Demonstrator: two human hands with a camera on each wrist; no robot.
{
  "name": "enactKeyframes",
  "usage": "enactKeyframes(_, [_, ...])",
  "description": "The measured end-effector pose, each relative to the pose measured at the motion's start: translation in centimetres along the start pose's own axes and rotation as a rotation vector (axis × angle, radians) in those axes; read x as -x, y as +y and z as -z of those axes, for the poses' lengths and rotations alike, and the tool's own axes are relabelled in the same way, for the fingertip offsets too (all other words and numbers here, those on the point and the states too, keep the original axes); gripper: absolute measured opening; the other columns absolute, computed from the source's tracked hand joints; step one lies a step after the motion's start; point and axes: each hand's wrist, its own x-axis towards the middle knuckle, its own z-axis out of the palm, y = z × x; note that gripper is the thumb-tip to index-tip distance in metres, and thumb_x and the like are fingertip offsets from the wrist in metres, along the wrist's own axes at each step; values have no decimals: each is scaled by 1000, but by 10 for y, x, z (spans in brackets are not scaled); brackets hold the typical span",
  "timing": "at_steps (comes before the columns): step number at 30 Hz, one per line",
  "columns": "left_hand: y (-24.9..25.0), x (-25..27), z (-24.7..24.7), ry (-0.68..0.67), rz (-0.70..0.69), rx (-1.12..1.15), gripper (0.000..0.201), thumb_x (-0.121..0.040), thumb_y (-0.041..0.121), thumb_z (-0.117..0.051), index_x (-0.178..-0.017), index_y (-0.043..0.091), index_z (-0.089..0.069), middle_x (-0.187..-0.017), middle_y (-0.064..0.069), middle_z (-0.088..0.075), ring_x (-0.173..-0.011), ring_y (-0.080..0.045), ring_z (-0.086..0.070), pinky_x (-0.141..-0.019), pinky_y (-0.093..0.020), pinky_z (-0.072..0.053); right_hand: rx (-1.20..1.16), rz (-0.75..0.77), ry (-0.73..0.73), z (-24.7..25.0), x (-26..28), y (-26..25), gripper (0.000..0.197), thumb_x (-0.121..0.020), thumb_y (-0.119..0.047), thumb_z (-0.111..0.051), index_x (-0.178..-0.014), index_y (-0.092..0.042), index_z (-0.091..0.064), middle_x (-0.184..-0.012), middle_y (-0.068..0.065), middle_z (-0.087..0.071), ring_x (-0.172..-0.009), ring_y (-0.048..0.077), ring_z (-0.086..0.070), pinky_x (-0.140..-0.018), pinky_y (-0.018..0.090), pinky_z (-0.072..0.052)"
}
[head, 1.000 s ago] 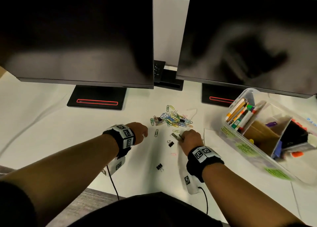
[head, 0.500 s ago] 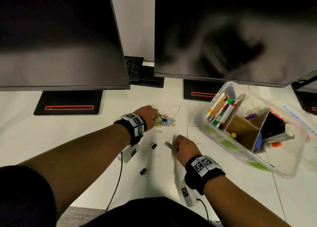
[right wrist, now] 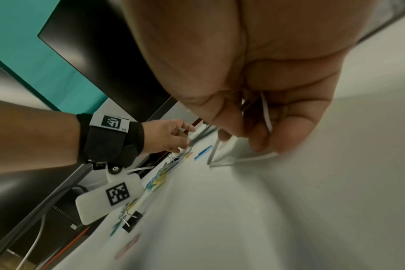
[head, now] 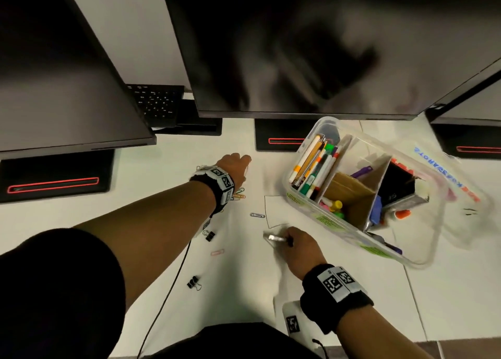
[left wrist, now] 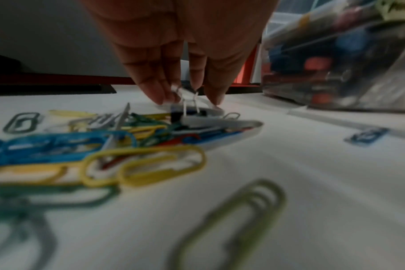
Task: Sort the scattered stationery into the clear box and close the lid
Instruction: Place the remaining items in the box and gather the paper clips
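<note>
Clear plastic forms the box, which is set on the white table at the right, lid off, with pens and markers stood in its left compartment. A heap of coloured paper clips is spread left of the box, beneath the left hand. In the left wrist view the fingers of that hand are drawn together at their tips around the wire handles of a binder clip on the far edge of the heap. The right hand is held nearer, left of the box's near end; its fingers are curled round a small silvery object (too blurred to name). Two black binder clips, a pink clip and a silver-blue clip are scattered between the arms.
</note>
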Motion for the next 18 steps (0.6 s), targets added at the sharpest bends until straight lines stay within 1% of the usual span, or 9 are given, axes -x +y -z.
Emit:
enactKeyframes(1, [0, 0, -1, 5, -2, -25, 53, -91, 15, -52, -140, 14, -31, -132, -15, -45, -121, -33, -47, -101, -40, -41, 0, -18, 21, 1, 0, 0, 5, -90, -16, -55, -87, -19, -58, -98, 6, -63, -91, 25, -57, -69, 20, -33])
enactKeyframes(2, [0, 0, -1, 4, -9, -44, 54, -90, 11, -52, -140, 13, -31, -132, -16, -45, -120, -33, -48, -100, -40, -41, 0, -40, 37, 1, -1, 2, 5, -90, -16, -54, -94, -13, -56, -102, 12, -63, -95, 29, -58, -71, 21, -33])
enactKeyframes(5, [-4, 4, -1, -37, -17, -29, 60, -88, 6, -52, -142, 13, -28, -134, -16, -44, -122, -33, -49, -102, -37, -39, -3, -43, 74, 2, -6, 1, 9, -90, -15, -51, -87, -13, -43, -100, 18, -62, -91, 32, -56, -70, 25, -33])
enactKeyframes(7, [-7, 7, 0, -44, -8, 14, 62, -86, 3, -54, -142, 14, -29, -135, -15, -45, -123, -32, -48, -102, -35, -39, 0, -51, 78, 3, -9, -4, 20, -90, -17, -51, -75, -15, -38, -87, 13, -59, -80, 28, -50, -67, 25, -31])
enactKeyframes(9, [-12, 12, 2, -16, 9, 91, 56, -85, 1, -53, -137, 14, -36, -133, -13, -49, -119, -30, -51, -99, -33, -40, 4, -69, 66, 3, -12, -10, 34, -89, -23, -54, -63, -20, -33, -68, 0, -47, -75, 23, -44, -66, 25, -30])
enactKeyframes(11, [-20, 18, 4, 21, 6, 160, 44, -87, 0, -48, -128, 12, -46, -127, -11, -54, -114, -28, -53, -95, -30, -42, 7, -71, 55, 0, -14, -17, 39, -90, -27, -53, -58, -21, -32, -61, -4, -39, -74, 23, -44, -65, 25, -29])
enactKeyframes(12, [-26, 22, 5, 36, 11, 175, 39, -87, 0, -48, -124, 11, -50, -125, -10, -56, -113, -27, -54, -94, -29, -42, 12, -64, 46, -2, -16, -21, 40, -91, -27, -52, -57, -20, -33, -61, -3, -41, -74, 24, -45, -65, 25, -29])
enactKeyframes(15, [-43, 33, 3, 64, 76, 212, 28, -91, 7, -45, -115, 13, -58, -122, -6, -60, -112, -24, -54, -90, -28, -42, 44, -42, 60, -6, -20, -31, 29, -92, -26, -49, -67, -15, -42, -80, 11, -60, -84, 31, -55, -66, 25, -33])
enactKeyframes(18, [-55, 40, -3, 25, 112, 205, 26, -95, 16, -40, -109, 11, -61, -118, -10, -62, -109, -27, -56, -85, -29, -42, 74, -56, 111, -6, -24, -38, 21, -95, -30, -44, -96, -10, -48, -98, 15, -65, -95, 34, -61, -73, 32, -43])
